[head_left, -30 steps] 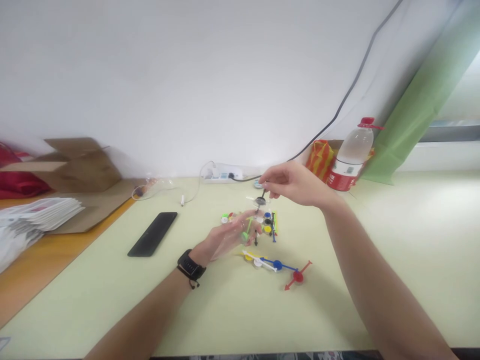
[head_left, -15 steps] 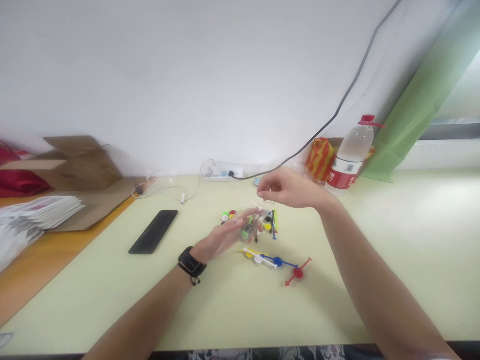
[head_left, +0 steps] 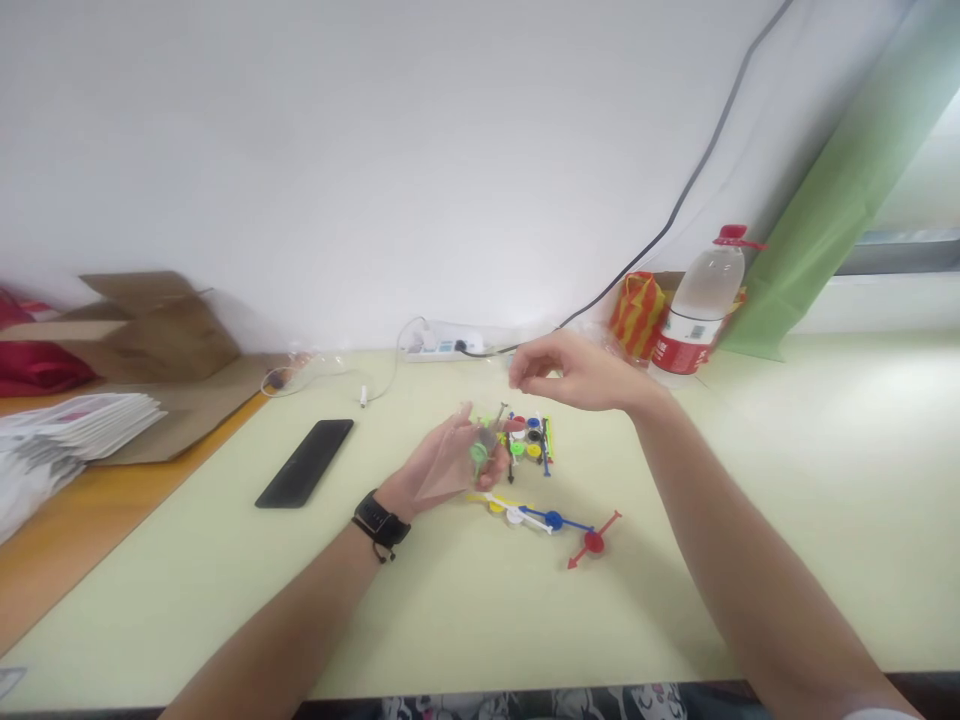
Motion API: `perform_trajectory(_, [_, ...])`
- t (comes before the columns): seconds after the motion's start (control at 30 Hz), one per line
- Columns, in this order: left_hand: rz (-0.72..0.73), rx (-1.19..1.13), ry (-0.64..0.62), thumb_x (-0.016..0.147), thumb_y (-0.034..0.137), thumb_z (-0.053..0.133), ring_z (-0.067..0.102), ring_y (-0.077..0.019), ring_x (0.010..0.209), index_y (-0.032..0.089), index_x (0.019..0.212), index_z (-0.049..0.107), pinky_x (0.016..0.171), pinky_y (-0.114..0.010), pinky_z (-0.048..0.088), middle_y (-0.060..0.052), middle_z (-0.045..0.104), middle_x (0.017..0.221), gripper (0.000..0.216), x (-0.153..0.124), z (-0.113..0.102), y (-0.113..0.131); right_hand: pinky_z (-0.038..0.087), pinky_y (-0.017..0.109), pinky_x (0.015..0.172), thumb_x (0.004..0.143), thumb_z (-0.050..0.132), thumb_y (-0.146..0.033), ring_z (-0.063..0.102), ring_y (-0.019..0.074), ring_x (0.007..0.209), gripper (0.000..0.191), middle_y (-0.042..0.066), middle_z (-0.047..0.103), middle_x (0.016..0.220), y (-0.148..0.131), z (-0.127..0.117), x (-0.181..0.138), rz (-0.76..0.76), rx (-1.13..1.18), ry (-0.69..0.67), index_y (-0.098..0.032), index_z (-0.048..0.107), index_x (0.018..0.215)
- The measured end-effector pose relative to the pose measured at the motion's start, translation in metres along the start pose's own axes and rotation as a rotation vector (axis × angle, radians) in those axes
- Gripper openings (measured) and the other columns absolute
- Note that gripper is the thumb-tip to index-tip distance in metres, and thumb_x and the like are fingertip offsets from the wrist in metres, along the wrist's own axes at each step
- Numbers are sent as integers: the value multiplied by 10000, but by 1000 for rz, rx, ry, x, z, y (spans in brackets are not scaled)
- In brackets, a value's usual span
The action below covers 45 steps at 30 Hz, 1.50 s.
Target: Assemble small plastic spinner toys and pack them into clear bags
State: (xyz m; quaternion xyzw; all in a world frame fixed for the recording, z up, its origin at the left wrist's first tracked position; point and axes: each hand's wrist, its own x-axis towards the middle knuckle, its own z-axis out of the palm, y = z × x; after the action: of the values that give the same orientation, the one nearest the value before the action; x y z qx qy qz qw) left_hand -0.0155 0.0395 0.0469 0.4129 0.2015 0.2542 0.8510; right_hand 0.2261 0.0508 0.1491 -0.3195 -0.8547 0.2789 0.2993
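My left hand (head_left: 435,460), turned palm up with a dark watch (head_left: 381,518) at its wrist, has its fingers curled round a clear plastic bag (head_left: 450,465). Inside the bag are a green spinner arrow and a dark one. Above and to the right, my right hand (head_left: 566,370) is closed in a pinch; what its fingertips hold, if anything, cannot be made out. On the table below lie spinner arrows with round hubs: a white one (head_left: 514,515), a blue one (head_left: 553,520), a red one (head_left: 593,542) and a yellow one partly covered.
Beyond my left hand sits a group of coloured discs and arrows (head_left: 533,437). A black phone-like slab (head_left: 305,463) lies to the left. Along the wall are a power strip (head_left: 442,343), a large bottle (head_left: 697,310) and a striped bag (head_left: 636,318). A cardboard box (head_left: 161,325) stands far left.
My left hand has rolled palm up and shifted slightly left with the bag, uncovering more of the discs behind. My right hand stays pinched in nearly the same place.
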Motion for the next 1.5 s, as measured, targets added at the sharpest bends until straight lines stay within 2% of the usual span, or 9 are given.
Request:
perform_trajectory(0.17, [143,-98,184,1020,437,497,466,-133,561,86,1200,684,552,-263,372,-19,498,683,437,0,-14,3,457,258,619,888,588,-243,651,154,736,141,51,737,1014,8,-3,-2,198,-204,252,-192,649,1006])
perform_trajectory(0.23, [259,-138,318,995,373,497,482,-138,559,81,1100,699,520,-257,386,-34,520,690,370,3,-21,5,450,266,651,893,592,-266,653,172,772,125,57,745,958,14,-5,-2,253,-312,86,-182,680,917])
perform_trajectory(0.37, [473,-147,588,920,234,509,552,-159,581,107,1005,687,529,-279,462,-56,592,730,235,12,-34,7,449,258,650,856,667,-375,676,191,800,225,57,762,912,19,15,4,294,-258,-652,-170,750,898])
perform_trajectory(0.43, [538,-137,656,904,206,573,601,-157,636,133,973,671,604,-286,516,-51,629,778,140,15,-38,6,436,258,618,812,711,-442,670,191,763,285,48,749,865,16,38,11,316,-275,-846,-162,749,844])
perform_trajectory(0.6, [670,22,724,830,217,784,680,-166,907,164,1012,651,769,-264,540,-56,696,954,231,19,-40,1,412,278,582,759,751,-348,643,205,731,217,53,711,831,-1,91,24,381,-495,-931,-164,663,686])
perform_trajectory(0.8, [624,251,728,760,314,874,688,-190,966,154,1116,680,874,-327,538,-83,727,1028,436,22,-38,-9,356,282,544,749,679,-194,563,179,661,199,3,598,700,-1,99,23,266,-429,-945,-189,533,614])
perform_trajectory(1.17, [526,498,581,744,384,877,723,-218,896,159,1119,734,801,-316,565,-93,775,1026,460,16,-36,-15,461,241,656,903,655,-231,607,130,746,108,-2,658,852,8,67,20,-32,79,-631,-186,578,842])
perform_trajectory(1.3, [497,599,531,727,402,884,728,-212,777,157,1002,760,714,-303,568,-72,784,892,389,17,-31,-21,489,251,657,942,650,-333,643,147,779,170,6,661,850,-3,27,11,-60,221,-343,-199,584,862])
perform_trajectory(1.5, [384,608,468,772,402,861,739,-244,965,152,1118,744,901,-363,580,-115,782,1079,443,20,-14,-29,429,254,556,904,701,-498,598,145,685,330,17,648,787,8,-7,-1,39,190,305,-206,565,833])
